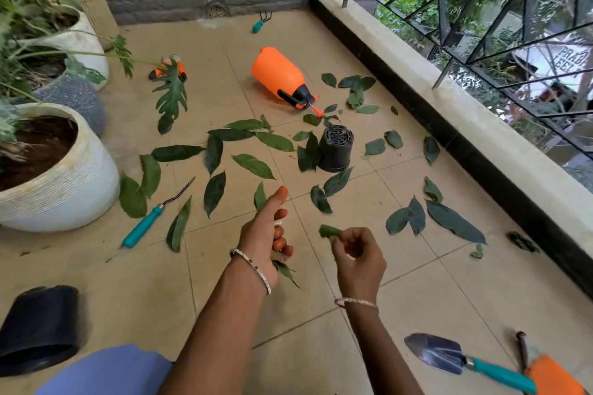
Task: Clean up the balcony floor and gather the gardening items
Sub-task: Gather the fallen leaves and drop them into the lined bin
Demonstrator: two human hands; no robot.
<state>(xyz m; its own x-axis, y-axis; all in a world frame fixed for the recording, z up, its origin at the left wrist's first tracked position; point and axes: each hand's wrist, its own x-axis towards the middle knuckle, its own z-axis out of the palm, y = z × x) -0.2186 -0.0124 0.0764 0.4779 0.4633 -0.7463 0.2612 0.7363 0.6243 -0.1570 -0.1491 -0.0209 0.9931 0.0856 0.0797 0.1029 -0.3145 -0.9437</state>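
Several green leaves (253, 165) lie scattered over the beige tiled balcony floor (224, 298). My left hand (266, 231) hovers above the tiles with the thumb raised and its fingers curled round a small bunch of leaves (284, 268). My right hand (357, 253), just to its right, pinches one folded leaf (329, 231). An orange spray bottle (279, 75) lies on its side further back. A small black pot (335, 147) stands upside down among the leaves. A teal-handled weeder (146, 224) lies at the left, and a teal-handled trowel (462, 362) at the lower right.
White planters (64, 183) with soil line the left side, with a grey one (77, 99) behind. A black pot (38, 329) lies at the lower left. A teal hand rake (260, 24) lies near the back wall, orange pruners (168, 69) under a plant leaf. A raised ledge (449, 112) with railing runs along the right.
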